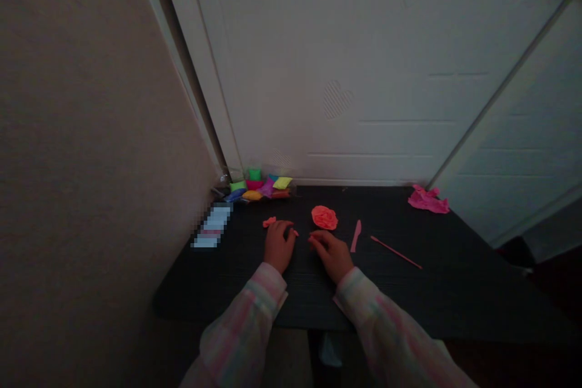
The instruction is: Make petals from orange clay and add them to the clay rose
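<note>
My left hand (pixel 279 247) rests on the dark tabletop with its fingers curved and the thumb apart from them; nothing clearly shows in its grasp. Just beyond its fingers lies a small coral lump of modelling clay (pixel 269 222). My right hand (pixel 334 253) is closed in a pinch, with a tiny coral bit of clay (pixel 311 237) at the fingertips. Behind the right hand sits a round coral clay flower (pixel 324 217) with layered, ruffled petals. To its right lie a pink plastic clay knife (pixel 356 235) and a thin pink stick tool (pixel 396 252).
Colourful clay packets (pixel 259 187) lie in clear wrapping at the back left. A pale blurred rectangle (pixel 213 226) is at the left edge. A crumpled bright pink piece (pixel 428 199) lies at the back right. The black table (pixel 436 303) meets a white panel (pixel 364 60) behind.
</note>
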`<state>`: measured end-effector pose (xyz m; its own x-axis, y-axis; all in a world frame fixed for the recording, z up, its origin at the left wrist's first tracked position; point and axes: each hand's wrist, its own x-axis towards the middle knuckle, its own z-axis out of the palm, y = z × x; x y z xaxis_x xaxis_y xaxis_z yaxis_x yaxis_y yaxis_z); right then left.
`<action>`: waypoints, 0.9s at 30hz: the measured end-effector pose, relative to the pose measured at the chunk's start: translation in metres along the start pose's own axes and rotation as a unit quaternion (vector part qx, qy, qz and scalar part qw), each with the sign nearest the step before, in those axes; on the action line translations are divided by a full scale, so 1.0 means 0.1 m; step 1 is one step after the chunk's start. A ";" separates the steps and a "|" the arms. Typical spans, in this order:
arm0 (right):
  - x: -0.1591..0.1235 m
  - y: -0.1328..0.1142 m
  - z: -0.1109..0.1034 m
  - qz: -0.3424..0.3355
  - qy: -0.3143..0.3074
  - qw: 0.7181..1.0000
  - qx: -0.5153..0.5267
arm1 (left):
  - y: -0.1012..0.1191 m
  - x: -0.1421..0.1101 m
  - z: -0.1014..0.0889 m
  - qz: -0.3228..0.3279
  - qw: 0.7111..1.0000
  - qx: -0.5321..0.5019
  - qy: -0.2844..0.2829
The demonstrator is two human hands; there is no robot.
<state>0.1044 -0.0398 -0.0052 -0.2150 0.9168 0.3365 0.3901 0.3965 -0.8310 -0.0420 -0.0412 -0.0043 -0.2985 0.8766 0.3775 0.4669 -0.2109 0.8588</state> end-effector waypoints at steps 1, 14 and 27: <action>0.00 0.00 0.00 -0.003 -0.002 1.000 0.002 | 0.00 0.00 0.00 -0.001 1.000 0.000 0.004; 0.00 0.02 -0.01 0.014 -0.032 0.999 -0.038 | 0.02 0.00 -0.02 -0.021 1.000 -0.001 0.006; -0.01 0.07 0.00 -0.029 -0.019 0.998 -0.057 | 0.09 0.02 -0.01 -0.144 0.960 -0.234 0.059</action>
<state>0.1070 -0.0375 -0.0113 -0.2735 0.8907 0.3632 0.4750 0.4534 -0.7542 -0.0391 -0.0423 0.0047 -0.4645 0.8782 0.1142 -0.0667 -0.1633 0.9843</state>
